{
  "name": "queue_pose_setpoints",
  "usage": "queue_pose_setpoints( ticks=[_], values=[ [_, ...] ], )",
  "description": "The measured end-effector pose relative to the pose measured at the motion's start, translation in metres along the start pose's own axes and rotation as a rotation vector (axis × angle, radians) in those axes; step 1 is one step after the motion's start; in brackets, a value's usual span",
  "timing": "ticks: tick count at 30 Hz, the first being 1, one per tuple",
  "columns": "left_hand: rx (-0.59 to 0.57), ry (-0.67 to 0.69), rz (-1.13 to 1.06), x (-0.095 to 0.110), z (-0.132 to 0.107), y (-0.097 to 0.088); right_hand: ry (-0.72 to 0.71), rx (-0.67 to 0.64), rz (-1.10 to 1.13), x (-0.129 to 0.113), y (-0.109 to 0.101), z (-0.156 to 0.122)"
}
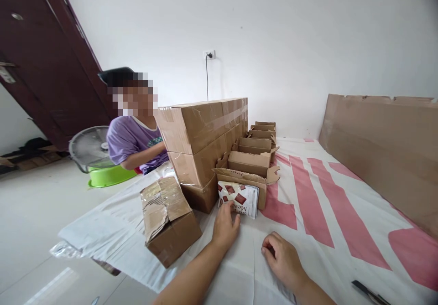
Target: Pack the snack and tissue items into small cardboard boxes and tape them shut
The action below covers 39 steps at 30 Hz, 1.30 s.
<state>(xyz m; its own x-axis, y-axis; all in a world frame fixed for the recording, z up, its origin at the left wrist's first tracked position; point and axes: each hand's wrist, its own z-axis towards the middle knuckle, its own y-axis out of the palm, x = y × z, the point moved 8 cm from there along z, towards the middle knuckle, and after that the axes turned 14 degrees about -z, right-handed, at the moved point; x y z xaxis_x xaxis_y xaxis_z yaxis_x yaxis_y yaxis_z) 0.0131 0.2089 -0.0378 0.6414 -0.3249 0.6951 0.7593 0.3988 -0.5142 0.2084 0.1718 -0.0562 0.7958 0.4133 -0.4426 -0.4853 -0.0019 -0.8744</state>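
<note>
A white printed packet [245, 201] with dark red diamond shapes and text leans against the front of an open cardboard box [261, 190]. My left hand [225, 226] touches its lower left with outstretched fingertips, thumb spread apart, not gripped around it. To the right, my right hand [283, 255] hovers over or rests on the cloth with its fingers curled in; nothing shows inside them. Behind the packet, more open cardboard boxes [249, 159] stand in a row running away from me.
Closed taped cartons [204, 127] are stacked left of the row. A torn-topped carton [171, 218] sits at the near left. A knife-like black tool [369, 292] lies at the lower right. A large cardboard sheet [379, 154] borders the right. Another person [135, 143] sits beyond the stack, near a fan [92, 147].
</note>
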Motion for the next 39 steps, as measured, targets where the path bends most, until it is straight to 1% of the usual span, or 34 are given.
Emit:
queue_pose_setpoints(
  ticks=[2, 5, 8, 13, 15, 17, 20, 23, 27, 31, 34, 39],
  values=[
    [0.002, -0.07, 0.038, -0.004, 0.002, -0.003, -0.003, -0.008, -0.004, 0.0, 0.0, 0.0],
    [-0.072, -0.198, 0.12, -0.005, 0.009, 0.0, -0.006, -0.024, -0.014, 0.0, 0.002, 0.0],
    [-0.136, -0.28, 0.195, -0.004, 0.026, 0.006, -0.009, -0.035, -0.023, 0.003, 0.007, 0.001],
    [-0.168, -0.295, 0.234, -0.006, 0.062, 0.025, -0.025, -0.022, -0.027, 0.008, 0.013, 0.002],
    [-0.164, -0.29, 0.236, -0.01, 0.071, 0.034, -0.028, -0.018, -0.023, 0.009, 0.015, 0.003],
    [-0.15, -0.275, 0.239, -0.014, 0.074, 0.04, -0.032, -0.014, -0.019, 0.011, 0.015, 0.003],
    [-0.129, -0.246, 0.244, -0.018, 0.07, 0.043, -0.038, -0.006, -0.016, 0.012, 0.014, 0.003],
    [-0.134, -0.232, 0.247, -0.02, 0.064, 0.044, -0.04, -0.002, -0.015, 0.012, 0.013, 0.003],
    [-0.158, -0.233, 0.263, -0.021, 0.062, 0.045, -0.033, 0.006, 0.001, 0.011, 0.011, 0.003],
    [-0.207, -0.238, 0.282, -0.022, 0.056, 0.048, -0.039, 0.008, 0.025, 0.01, 0.009, 0.003],
    [-0.26, -0.235, 0.297, -0.019, 0.043, 0.047, -0.033, 0.026, 0.028, 0.009, 0.005, 0.002],
    [-0.373, -0.202, 0.314, -0.01, 0.014, 0.044, -0.034, 0.057, 0.006, 0.007, 0.002, 0.002]
  ],
)
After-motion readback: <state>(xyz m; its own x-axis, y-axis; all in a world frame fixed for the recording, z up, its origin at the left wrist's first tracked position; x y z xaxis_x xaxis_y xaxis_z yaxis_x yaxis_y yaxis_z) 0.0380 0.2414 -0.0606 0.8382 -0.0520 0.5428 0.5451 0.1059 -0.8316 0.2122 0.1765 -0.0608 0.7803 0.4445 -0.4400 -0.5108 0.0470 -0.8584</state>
